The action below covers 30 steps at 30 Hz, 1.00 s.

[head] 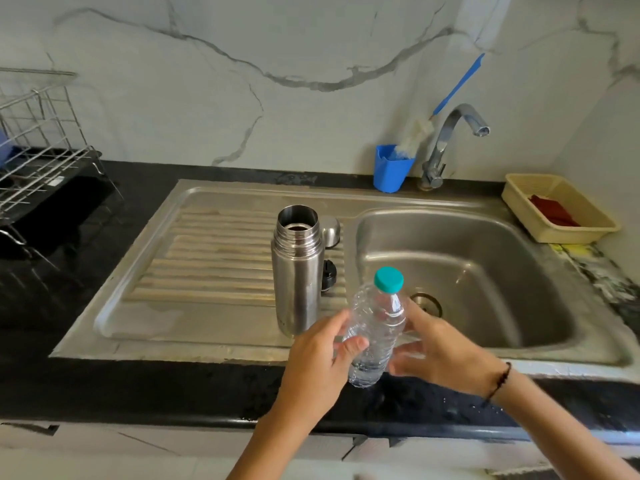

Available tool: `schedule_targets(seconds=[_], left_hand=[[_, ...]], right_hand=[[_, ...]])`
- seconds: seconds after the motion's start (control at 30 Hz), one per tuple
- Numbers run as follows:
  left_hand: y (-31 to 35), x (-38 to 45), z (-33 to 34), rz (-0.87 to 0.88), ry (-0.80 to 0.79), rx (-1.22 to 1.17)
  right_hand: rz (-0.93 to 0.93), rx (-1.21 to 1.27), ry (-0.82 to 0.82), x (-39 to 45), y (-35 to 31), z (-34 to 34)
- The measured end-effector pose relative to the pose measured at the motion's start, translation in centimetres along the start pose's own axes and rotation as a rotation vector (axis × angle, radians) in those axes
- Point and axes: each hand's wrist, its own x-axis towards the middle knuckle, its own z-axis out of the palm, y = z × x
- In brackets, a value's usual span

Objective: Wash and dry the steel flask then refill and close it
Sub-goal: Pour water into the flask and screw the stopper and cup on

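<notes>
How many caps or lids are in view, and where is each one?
3. The teal cap is on the plastic bottle; the steel cup lid and black stopper lie behind the flask.

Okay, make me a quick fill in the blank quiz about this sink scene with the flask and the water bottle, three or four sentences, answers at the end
1. The steel flask stands upright on the drainboard with its mouth ____.
2. The plastic water bottle held by the left hand and the right hand has a ____ cap.
3. The bottle brush stands in a ____ cup beside the tap.
4. The red cloth lies in a ____ basket.

Answers: open; teal; blue; yellow
</notes>
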Motion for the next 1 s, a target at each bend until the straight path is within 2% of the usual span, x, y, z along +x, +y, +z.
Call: schedule_targets(seconds=[0.13, 0.27, 0.43, 0.57, 0.67, 0.8, 1.0], left_hand=[[1.7, 1.3, 0.5, -0.006, 0.067, 0.039], [4.5, 5.4, 1.2, -0.018, 0.218, 0.061], [7.7, 15.5, 1.8, -0.018, 0.497, 0.133], [7.9, 25.7, 0.3, -0.079, 0.619, 0.093], [6.7, 31.7, -1.0, -0.16, 0.668, 0.075], [4.4, 37.0, -2.0, -0.318, 0.724, -0.126], [2.5, 43.0, -3.0, -0.405, 0.761, -0.136]], right_hand=[[0.041, -0.074, 0.114, 1.7, 0.8, -0.2], [0.008, -0.086, 0.148, 4.6, 0.0, -5.1], [-0.061, -0.107, 0.219, 12.0, -1.4, -13.1], [-0.127, -0.094, 0.276, 20.8, -0.2, -17.2], [-0.13, -0.125, 0.309, 27.4, 0.6, -18.6], [-0.1, -0.204, 0.295, 34.3, 2.4, -18.8], [-0.071, -0.204, 0.287, 40.4, 4.5, -18.8]])
